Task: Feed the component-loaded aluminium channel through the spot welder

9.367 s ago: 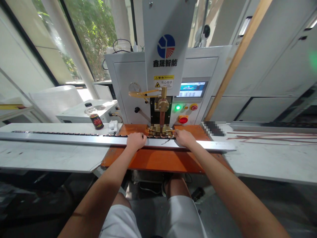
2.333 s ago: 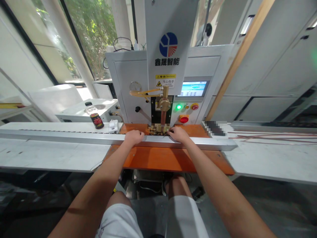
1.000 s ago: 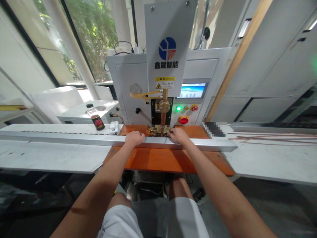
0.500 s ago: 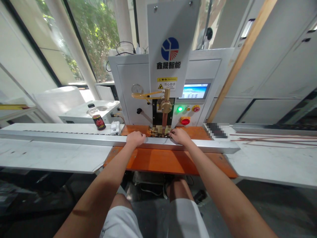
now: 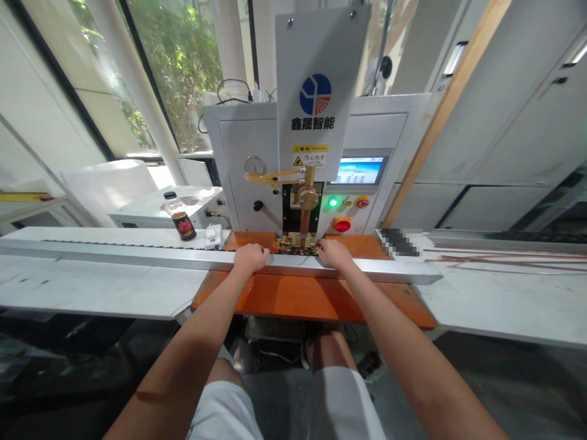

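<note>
A long silver metal bar (image 5: 183,259) lies crosswise in front of a spot welding machine (image 5: 247,140). My left hand (image 5: 251,258) is closed over the bar, left of the copper electrode (image 5: 304,225); its fingertips are partly hidden. My right hand (image 5: 333,252) rests at the bar just right of the electrode, with thumb and finger pinched together. Whatever they pinch is too small to make out. The electrode points down at a brass fixture (image 5: 293,241) between my hands. A thin dark toothed strip (image 5: 114,245) runs along the bar's back edge on the left.
On the white table (image 5: 92,287) stand a dark bottle (image 5: 182,223) and a small white case (image 5: 213,236). Thin copper-coloured rods (image 5: 495,259) lie at right. An orange board (image 5: 298,296) spans the middle. The control panel has a lit screen (image 5: 361,170) and a green light (image 5: 332,202).
The view has shifted very slightly. Both hands keep their places at the bar, and the right fingers have moved at most a little.
</note>
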Action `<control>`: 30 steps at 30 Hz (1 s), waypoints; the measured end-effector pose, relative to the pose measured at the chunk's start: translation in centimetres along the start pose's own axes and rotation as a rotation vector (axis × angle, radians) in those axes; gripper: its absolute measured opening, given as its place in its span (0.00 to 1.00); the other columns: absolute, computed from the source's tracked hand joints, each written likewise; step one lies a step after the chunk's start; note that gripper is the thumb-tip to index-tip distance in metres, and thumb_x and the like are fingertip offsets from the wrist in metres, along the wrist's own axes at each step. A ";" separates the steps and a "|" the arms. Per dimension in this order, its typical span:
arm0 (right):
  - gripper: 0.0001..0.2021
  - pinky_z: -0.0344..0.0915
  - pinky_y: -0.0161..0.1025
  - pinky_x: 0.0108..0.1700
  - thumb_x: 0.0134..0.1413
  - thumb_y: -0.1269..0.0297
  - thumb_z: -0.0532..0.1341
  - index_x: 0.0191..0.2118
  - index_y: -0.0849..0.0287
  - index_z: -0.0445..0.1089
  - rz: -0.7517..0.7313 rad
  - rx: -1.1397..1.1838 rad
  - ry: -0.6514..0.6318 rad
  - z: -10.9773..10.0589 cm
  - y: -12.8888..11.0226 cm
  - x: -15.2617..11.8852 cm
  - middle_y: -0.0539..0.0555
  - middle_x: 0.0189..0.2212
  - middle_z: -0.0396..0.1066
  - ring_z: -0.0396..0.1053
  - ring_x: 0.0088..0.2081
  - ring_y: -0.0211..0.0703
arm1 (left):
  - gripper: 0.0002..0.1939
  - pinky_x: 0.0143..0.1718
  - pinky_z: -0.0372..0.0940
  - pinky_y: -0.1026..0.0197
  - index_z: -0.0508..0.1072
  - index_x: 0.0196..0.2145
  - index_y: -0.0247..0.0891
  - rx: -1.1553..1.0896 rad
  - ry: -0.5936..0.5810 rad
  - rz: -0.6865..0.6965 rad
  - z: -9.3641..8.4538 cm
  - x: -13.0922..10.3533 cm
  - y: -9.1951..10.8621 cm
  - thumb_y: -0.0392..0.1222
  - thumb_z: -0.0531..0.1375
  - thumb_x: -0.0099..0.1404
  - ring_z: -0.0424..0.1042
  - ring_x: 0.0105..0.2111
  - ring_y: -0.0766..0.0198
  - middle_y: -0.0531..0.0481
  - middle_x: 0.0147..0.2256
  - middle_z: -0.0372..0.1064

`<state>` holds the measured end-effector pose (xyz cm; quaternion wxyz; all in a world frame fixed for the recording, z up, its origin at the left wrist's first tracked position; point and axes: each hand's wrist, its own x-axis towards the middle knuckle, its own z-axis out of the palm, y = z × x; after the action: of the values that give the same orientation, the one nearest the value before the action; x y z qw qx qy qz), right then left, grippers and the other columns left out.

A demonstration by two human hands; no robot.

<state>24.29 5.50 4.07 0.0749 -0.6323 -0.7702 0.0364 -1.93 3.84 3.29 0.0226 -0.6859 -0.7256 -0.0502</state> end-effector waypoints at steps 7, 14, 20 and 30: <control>0.22 0.64 0.45 0.46 0.65 0.58 0.44 0.52 0.60 0.70 0.007 -0.062 -0.034 -0.1 -0.5 -0.3 0.66 0.46 0.74 0.72 0.47 0.56 | 0.28 0.43 0.66 0.56 0.80 0.38 0.32 -0.004 0.029 0.013 0.1 -0.3 -0.1 0.51 0.44 0.66 0.75 0.41 0.50 0.35 0.39 0.76; 0.24 0.64 0.45 0.47 0.66 0.56 0.42 0.53 0.60 0.69 -0.008 -0.071 -0.017 -0.2 -0.6 -0.7 0.66 0.46 0.74 0.72 0.48 0.55 | 0.28 0.44 0.66 0.53 0.80 0.38 0.33 -0.007 0.064 0.019 0.2 -0.6 -0.2 0.50 0.43 0.67 0.75 0.41 0.49 0.35 0.39 0.76; 0.23 0.64 0.45 0.45 0.67 0.55 0.41 0.51 0.58 0.69 -0.022 -0.089 0.032 -0.1 -0.8 -1.4 0.65 0.43 0.75 0.73 0.46 0.56 | 0.29 0.44 0.65 0.51 0.81 0.37 0.33 -0.014 0.106 0.016 0.1 -1.3 -0.1 0.50 0.43 0.67 0.74 0.40 0.47 0.35 0.38 0.76; 0.23 0.63 0.42 0.43 0.68 0.55 0.40 0.51 0.59 0.68 -0.025 -0.109 0.064 -0.2 -1.1 -2.2 0.64 0.42 0.75 0.73 0.45 0.54 | 0.28 0.44 0.65 0.51 0.81 0.37 0.35 -0.015 0.147 0.032 0.0 -2.1 -0.1 0.50 0.43 0.67 0.74 0.40 0.47 0.36 0.38 0.76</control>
<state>23.70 3.17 4.24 0.0656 -0.6264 -0.7762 -0.0266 -1.89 1.78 3.11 0.0716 -0.6919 -0.7107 -0.1055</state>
